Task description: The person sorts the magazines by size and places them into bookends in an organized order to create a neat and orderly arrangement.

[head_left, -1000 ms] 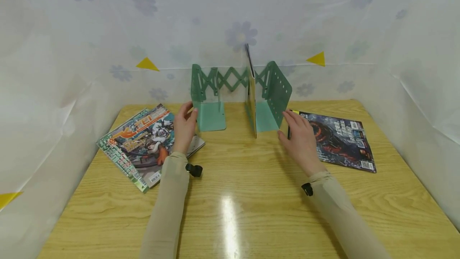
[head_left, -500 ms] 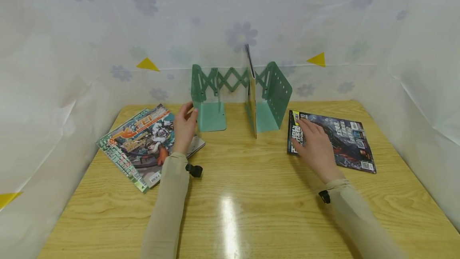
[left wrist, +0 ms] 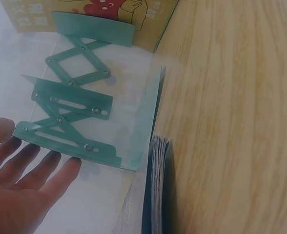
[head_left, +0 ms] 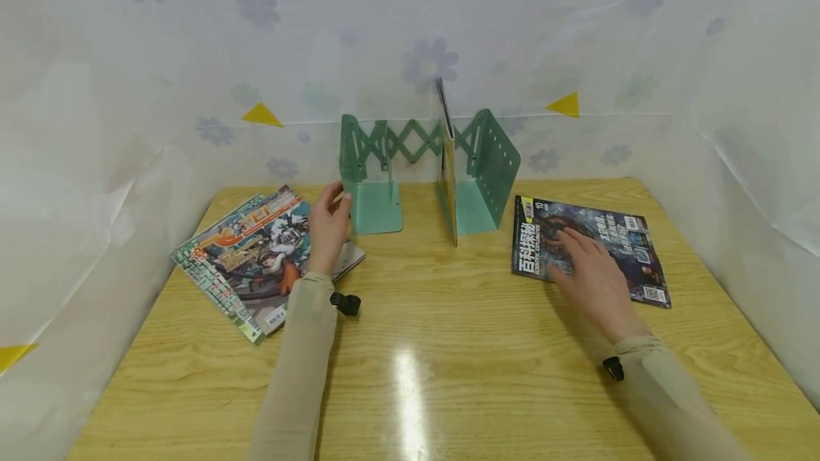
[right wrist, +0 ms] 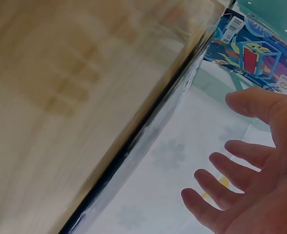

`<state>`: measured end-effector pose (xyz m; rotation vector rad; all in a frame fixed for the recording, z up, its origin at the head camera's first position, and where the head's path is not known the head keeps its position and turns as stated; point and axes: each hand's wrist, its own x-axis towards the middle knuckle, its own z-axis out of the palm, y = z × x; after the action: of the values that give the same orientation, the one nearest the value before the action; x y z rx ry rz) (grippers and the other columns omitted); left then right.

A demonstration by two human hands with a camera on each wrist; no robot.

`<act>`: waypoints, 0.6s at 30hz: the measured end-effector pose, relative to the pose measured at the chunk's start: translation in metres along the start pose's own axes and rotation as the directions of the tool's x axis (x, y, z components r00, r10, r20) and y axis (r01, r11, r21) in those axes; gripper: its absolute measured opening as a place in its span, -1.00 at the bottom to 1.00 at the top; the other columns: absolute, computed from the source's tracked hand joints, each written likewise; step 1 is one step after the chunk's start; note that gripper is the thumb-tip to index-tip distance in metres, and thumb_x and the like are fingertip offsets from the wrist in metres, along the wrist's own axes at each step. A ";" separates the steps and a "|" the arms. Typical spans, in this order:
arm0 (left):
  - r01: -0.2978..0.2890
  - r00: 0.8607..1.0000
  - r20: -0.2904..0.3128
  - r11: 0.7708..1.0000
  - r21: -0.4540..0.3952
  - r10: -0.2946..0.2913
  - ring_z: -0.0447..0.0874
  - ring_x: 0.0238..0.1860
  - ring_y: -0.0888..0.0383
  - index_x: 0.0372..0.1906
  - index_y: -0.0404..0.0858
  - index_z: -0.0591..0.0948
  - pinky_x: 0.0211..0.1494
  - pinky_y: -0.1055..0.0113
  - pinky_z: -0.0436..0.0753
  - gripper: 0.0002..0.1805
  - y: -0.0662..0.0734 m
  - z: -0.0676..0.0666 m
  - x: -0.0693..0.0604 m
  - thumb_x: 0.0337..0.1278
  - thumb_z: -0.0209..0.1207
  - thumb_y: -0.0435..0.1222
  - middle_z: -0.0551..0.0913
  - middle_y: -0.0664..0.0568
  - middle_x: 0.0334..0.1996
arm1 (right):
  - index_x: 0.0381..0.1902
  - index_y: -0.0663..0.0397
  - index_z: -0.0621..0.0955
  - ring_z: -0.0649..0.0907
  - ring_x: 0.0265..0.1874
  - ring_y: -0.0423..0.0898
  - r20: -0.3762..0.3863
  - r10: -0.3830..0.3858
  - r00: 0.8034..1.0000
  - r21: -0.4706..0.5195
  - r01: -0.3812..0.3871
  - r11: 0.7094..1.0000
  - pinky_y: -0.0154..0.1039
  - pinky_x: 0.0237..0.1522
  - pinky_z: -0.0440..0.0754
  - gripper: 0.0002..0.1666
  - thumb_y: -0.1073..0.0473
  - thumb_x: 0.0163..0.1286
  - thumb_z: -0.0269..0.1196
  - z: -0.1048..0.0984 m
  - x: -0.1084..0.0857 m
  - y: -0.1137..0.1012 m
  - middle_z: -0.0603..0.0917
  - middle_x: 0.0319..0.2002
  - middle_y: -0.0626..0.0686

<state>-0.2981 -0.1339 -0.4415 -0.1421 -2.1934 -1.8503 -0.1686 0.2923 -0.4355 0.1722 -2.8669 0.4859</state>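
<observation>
A green expandable bookend rack [head_left: 376, 210] stands at the back of the table, its lattice stretched between two end plates. One thin book [head_left: 451, 198] stands upright in its right part; the left wrist view shows its yellow cover [left wrist: 155, 22]. My left hand [head_left: 329, 233] touches the outer face of the left end plate with its fingertips, fingers fairly straight. My right hand [head_left: 596, 279] hovers over or lightly touches a dark magazine [head_left: 528, 251] lying flat at the right; contact cannot be told. Its fingers [right wrist: 241, 173] are spread loosely and hold nothing.
Several overlapping magazines [head_left: 256, 255] lie on the table's left side, partly behind the left forearm. A patterned white curtain [head_left: 410, 34] rises behind the wooden table [head_left: 461, 347] and along both sides.
My right hand has left the rack's right end plate and moved right and nearer, over the dark magazine, uncovering its left edge. The left hand has stayed in place.
</observation>
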 end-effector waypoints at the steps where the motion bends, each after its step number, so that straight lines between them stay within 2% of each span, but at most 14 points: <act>1: -0.003 1.000 0.001 1.000 -0.002 0.003 0.48 0.22 0.09 0.34 0.05 0.48 0.14 0.05 0.54 -0.56 0.000 0.000 0.000 0.45 0.06 -0.02 0.44 0.13 0.32 | 0.44 0.26 0.31 0.25 0.31 0.40 0.000 -0.003 1.000 -0.003 0.003 1.000 0.41 0.17 0.25 -0.22 0.11 0.36 0.29 -0.001 -0.001 0.001 0.27 0.41 0.31; 10: -0.020 1.000 0.001 1.000 -0.009 0.020 0.50 0.21 0.09 0.34 0.05 0.48 0.13 0.06 0.55 -0.56 -0.002 0.001 -0.002 0.45 0.07 -0.02 0.45 0.13 0.32 | 0.38 0.32 0.37 0.30 0.26 0.41 0.025 -0.043 0.999 -0.070 0.045 0.997 0.39 0.12 0.33 -0.24 0.14 0.31 0.35 -0.004 -0.008 0.010 0.31 0.37 0.33; 13: -0.020 1.000 -0.001 1.000 -0.010 0.020 0.49 0.22 0.09 0.34 0.05 0.48 0.13 0.06 0.56 -0.57 -0.001 0.001 -0.002 0.45 0.07 -0.04 0.45 0.13 0.32 | 0.37 0.31 0.39 0.30 0.25 0.41 0.063 -0.051 0.997 -0.085 0.056 0.995 0.39 0.11 0.34 -0.26 0.14 0.31 0.34 -0.005 -0.008 0.013 0.31 0.37 0.34; 18: -0.021 1.000 -0.008 1.000 -0.006 0.021 0.50 0.21 0.09 0.33 0.04 0.49 0.12 0.06 0.56 -0.58 0.001 0.001 -0.002 0.46 0.06 -0.06 0.45 0.13 0.31 | 0.38 0.31 0.38 0.28 0.28 0.41 0.167 -0.048 0.985 -0.093 0.064 0.994 0.38 0.09 0.37 -0.26 0.11 0.33 0.33 -0.006 -0.008 0.020 0.28 0.38 0.36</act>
<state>-0.2966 -0.1326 -0.4414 -0.1573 -2.1730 -1.8434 -0.1624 0.3134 -0.4384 0.2884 -3.0284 0.3333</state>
